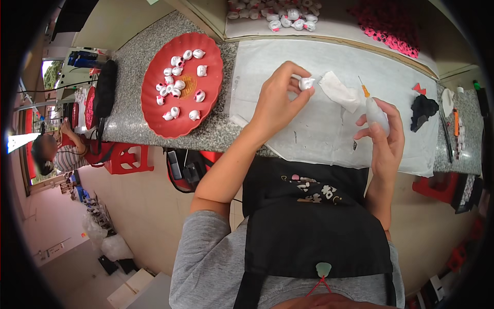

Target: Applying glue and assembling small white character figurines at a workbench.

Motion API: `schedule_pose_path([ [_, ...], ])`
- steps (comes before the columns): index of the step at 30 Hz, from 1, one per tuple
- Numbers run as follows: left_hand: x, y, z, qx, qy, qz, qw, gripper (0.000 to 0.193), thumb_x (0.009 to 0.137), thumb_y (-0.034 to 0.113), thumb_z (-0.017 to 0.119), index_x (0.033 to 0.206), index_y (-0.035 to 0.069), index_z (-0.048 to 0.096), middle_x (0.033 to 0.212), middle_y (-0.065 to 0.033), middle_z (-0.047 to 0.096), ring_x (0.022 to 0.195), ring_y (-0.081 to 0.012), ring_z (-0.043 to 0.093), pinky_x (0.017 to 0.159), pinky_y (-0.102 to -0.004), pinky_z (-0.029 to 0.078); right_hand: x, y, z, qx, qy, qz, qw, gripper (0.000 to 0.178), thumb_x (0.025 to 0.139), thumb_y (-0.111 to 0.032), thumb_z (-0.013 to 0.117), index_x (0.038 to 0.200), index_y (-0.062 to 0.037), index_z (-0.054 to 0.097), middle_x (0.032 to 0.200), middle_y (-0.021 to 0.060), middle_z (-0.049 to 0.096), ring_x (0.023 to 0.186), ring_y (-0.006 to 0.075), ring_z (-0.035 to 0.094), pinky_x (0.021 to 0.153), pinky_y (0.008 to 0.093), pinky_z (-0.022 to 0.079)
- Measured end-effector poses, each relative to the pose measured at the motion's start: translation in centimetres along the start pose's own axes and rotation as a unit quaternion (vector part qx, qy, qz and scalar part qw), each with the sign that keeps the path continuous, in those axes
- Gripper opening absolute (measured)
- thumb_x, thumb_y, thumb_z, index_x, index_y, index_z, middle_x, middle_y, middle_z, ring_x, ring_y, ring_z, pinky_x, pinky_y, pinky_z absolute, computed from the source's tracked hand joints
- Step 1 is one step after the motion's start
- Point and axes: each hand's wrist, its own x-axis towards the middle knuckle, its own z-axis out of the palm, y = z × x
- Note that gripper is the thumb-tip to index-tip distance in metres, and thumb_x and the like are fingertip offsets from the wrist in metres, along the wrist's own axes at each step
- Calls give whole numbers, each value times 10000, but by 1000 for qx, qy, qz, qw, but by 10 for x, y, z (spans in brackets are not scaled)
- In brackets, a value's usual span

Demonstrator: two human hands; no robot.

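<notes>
White figurine (306, 83) sits pinched in the left hand (278, 99) — apart from the bottle (376, 114) the right hand (389, 146) grasps.

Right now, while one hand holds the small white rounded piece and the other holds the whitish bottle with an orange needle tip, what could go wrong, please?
The small white rounded piece sits only at the fingertips of the left hand, so it might slip.

The thin needle on the orange tip is uncovered and could prick a finger.

The crumpled white tissue lies between the hands, so a drip from the whitish bottle might land there.
</notes>
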Motion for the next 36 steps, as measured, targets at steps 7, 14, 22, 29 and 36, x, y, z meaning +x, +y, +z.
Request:
schedule_pose_path([
  [7, -34, 10, 19, -430, 27, -83, 899, 232, 695, 14, 566, 913, 2, 487, 883, -110, 526, 726, -143, 533, 640, -237, 439, -4, -13, -5, 199, 47, -71, 976, 240, 687, -96, 566, 849, -17, 408, 831, 64, 403, 654, 119, 413, 563, 210, 373],
  [14, -48, 15, 23, -479, 53, -77, 873, 276, 695, -67, 533, 960, -39, 463, 929, -113, 506, 864, -169, 507, 737, -262, 441, -14, -10, 6, 40, 69, -219, 972, 327, 587, -33, 662, 824, -41, 437, 799, 78, 431, 644, 131, 445, 567, 241, 381],
  [22, -54, 10, 22, -420, 82, -45, 903, 342, 665, -75, 546, 985, -50, 427, 922, -144, 513, 862, -196, 522, 749, -300, 447, -20, -11, 17, -70, -26, -283, 956, 436, 505, -47, 741, 836, -54, 458, 808, 81, 444, 603, 128, 480, 524, 228, 402],
  [29, -54, 10, 21, -422, 70, -41, 903, 346, 666, -67, 558, 985, -50, 426, 931, -152, 512, 861, -184, 520, 749, -282, 442, -20, -11, 18, -87, -43, -288, 953, 445, 503, -29, 738, 852, -50, 463, 814, 87, 448, 592, 126, 483, 500, 215, 403],
  [36, -55, 10, 22, -411, 63, -44, 908, 354, 661, -68, 565, 987, -49, 428, 938, -159, 511, 865, -183, 518, 752, -267, 433, -20, -13, 18, -91, -43, -291, 952, 440, 499, -25, 738, 846, -49, 468, 802, 86, 450, 585, 127, 477, 494, 217, 399],
])
